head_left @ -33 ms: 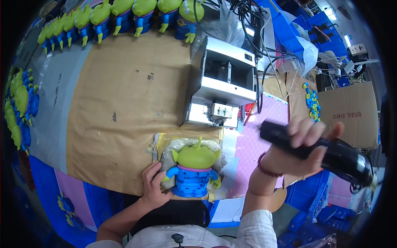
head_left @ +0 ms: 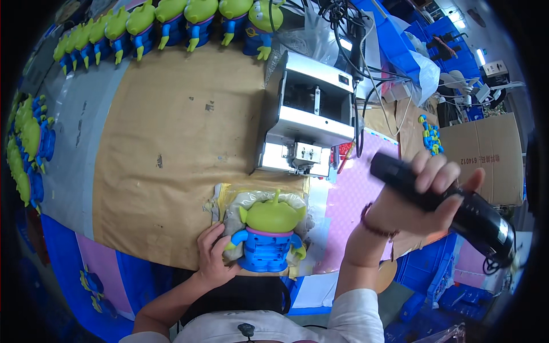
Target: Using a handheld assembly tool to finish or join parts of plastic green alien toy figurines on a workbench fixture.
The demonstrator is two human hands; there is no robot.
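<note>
A toy figure (head_left: pixel 269 251) with a green head, one antenna and a blue body lies in front of me. A rectangular recess shows in its body. Under it is a grey padded cradle (head_left: pixel 232 217) wrapped in clear plastic. The fingers of my left hand (head_left: pixel 213 260) are closed around the toy's green and blue arm on the left side. My right hand (head_left: pixel 414 203) grips a black electric screwdriver (head_left: pixel 480 220) by its body, raised to the right of the toy and apart from it. Its cord end points to the lower right.
A metal screw feeder (head_left: pixel 309 128) stands beyond the toy, with tangled black cables (head_left: pixel 343 23) behind it. Similar toys (head_left: pixel 194 17) line the far edge, and more (head_left: pixel 26 143) are grouped at left. A cardboard carton (head_left: pixel 486 188) and blue crates (head_left: pixel 420 268) are at right.
My right hand has shifted slightly to the right with the screwdriver. The left hand and the toy have stayed in place.
</note>
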